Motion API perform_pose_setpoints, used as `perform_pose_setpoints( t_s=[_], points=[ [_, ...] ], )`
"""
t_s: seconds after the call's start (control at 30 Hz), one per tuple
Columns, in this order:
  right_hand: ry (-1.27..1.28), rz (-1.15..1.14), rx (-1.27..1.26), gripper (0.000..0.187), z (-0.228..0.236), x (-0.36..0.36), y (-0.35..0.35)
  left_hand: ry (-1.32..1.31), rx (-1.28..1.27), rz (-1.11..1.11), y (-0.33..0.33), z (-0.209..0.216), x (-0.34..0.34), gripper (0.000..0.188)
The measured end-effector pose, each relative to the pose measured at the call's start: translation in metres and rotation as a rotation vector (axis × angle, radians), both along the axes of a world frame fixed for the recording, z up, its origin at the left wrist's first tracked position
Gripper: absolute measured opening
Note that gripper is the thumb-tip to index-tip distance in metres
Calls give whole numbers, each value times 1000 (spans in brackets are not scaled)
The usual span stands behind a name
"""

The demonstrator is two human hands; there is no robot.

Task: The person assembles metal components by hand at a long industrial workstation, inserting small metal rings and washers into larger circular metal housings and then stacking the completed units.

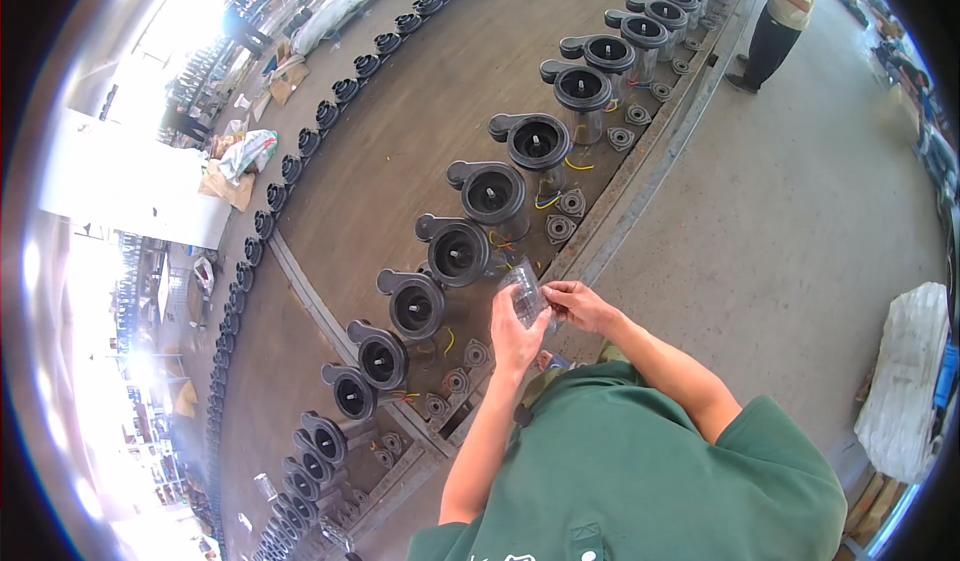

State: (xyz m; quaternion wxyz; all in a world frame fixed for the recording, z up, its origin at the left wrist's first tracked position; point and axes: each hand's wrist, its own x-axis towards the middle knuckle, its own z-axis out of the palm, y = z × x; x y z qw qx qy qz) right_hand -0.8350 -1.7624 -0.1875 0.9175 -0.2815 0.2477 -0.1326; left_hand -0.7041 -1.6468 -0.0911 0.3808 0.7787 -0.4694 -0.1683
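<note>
My left hand (517, 333) is wrapped round a clear, shiny cylinder-like piece (524, 286) with a faint grid on its side; its exact kind I cannot make out. Close beside it, my right hand (580, 306) has its fingertips pinched at the piece's right-hand side. What those fingers grip, if anything, is too small to tell. Just left of my hands stands a row of upright metal cylinders with round black tops (458, 252), each with a side lobe and a shaft end in the middle. Coloured wires (449, 341) come out low on some of them.
Grey cast flanges (559, 228) lie along the bench's near edge, beside a metal rail (640, 183). A second row of black parts (327, 114) curves along the far side. A person (783, 21) stands at the upper right. A white wrapped bundle (903, 381) sits at the right.
</note>
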Motion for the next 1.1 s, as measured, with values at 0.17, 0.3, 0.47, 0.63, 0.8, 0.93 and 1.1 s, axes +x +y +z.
perform_pose_setpoints(
  t_s=[0.17, 0.3, 0.47, 0.63, 0.8, 0.93, 1.1],
  points=[
    [-23, -65, 145, 32, -6, 6, 12, -2, -9, 19, -1, 1, -2, 65],
    [8, -37, 120, 30, 0, 7, 14, -10, 7, 51, -1, 1, -3, 64],
    [60, 70, -142, 25, 12, 0, -3, -49, 40, 15, -3, 5, -7, 60],
    [128, 179, -472, 26, 33, -14, -26, -88, 176, -69, -6, 8, -17, 57],
    [167, 237, -591, 28, 52, -27, -33, -200, 172, -111, -15, -3, -31, 40],
    [122, 186, -690, 31, 40, -32, -33, -342, 150, -107, -18, -4, -38, 23],
    [160, 158, -687, 28, 23, -44, -33, -474, 338, -179, -31, -1, -52, 27]
  ],
)
